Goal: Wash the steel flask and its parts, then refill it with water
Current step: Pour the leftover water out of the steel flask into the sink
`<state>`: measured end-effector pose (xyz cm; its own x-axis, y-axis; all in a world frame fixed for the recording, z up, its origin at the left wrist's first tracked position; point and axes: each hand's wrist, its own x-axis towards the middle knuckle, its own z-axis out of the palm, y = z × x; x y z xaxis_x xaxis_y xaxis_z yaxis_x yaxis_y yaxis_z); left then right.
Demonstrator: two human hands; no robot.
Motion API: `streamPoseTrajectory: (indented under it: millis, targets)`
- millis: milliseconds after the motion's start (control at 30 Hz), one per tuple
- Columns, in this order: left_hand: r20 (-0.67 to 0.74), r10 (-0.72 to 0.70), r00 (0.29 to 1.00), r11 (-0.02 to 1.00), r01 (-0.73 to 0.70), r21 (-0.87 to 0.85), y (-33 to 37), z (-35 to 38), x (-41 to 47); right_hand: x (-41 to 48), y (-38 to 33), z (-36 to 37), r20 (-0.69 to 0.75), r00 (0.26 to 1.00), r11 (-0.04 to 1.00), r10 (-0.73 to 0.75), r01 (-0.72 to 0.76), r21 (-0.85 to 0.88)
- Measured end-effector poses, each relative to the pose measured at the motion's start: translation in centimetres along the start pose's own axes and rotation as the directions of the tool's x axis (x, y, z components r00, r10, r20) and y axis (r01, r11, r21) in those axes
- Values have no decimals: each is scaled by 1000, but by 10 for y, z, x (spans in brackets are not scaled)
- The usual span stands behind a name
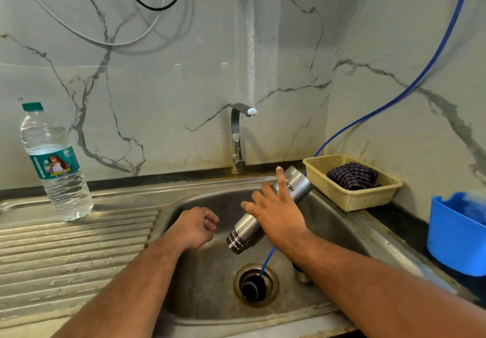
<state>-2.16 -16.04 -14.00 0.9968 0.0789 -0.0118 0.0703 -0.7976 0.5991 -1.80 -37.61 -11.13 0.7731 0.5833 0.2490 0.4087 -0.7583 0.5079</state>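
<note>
The flask is held tilted, mouth down, over the sink by the right hand, fingers spread across it. The left hand is loosely curled and empty. Draining seems under way; refilling is not yet done.

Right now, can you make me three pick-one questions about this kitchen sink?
1. Where is the plastic bottle? A in the sink B on the ribbed board C in the basket
2. What colour is the tub? A blue B red C white
3. How is the flask? A upright B mouth tilted down C lying flat

Answers: B, it stands on the ribbed board at the left; A, the tub is plainly blue; B, under the right hand its mouth points toward the drain.
</note>
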Motion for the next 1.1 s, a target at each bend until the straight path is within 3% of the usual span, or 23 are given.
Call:
streamPoseTrajectory:
  millis: [133, 333, 533, 633, 733, 900, 1100]
  targets:
    - [-3, 11, 1000, 1000, -11, 29, 0, -1, -1, -1, 3, -3, -18, 1000, 998, 19, -18, 59]
    - [-73, 61, 995, 990, -51, 130, 2, -6, -5, 1, 14, -3, -63, 989, 947, 136, -111, 303]
    - [56, 189, 980, 982, -188, -18, 13, 1, -6, 3, 17, -8, -83, 965, 815, 251, -164, 556]
    - [157, 257, 953, 962, -238, -132, 28, 5, -16, 2, 17, -6, -77, 946, 583, 314, -128, 802]
    - [185, 292, 938, 942, -249, -227, 41, 8, -24, 3, 19, -3, 63, 946, 174, 317, -123, 977]
    - [220, 286, 933, 917, -201, -344, 49, 9, -25, 4, 24, 0, 252, 920, -384, 301, -125, 915]
    - [55, 214, 975, 909, -178, -376, 38, -3, -24, 9, 43, 3, 389, 832, -625, 395, -68, 778]
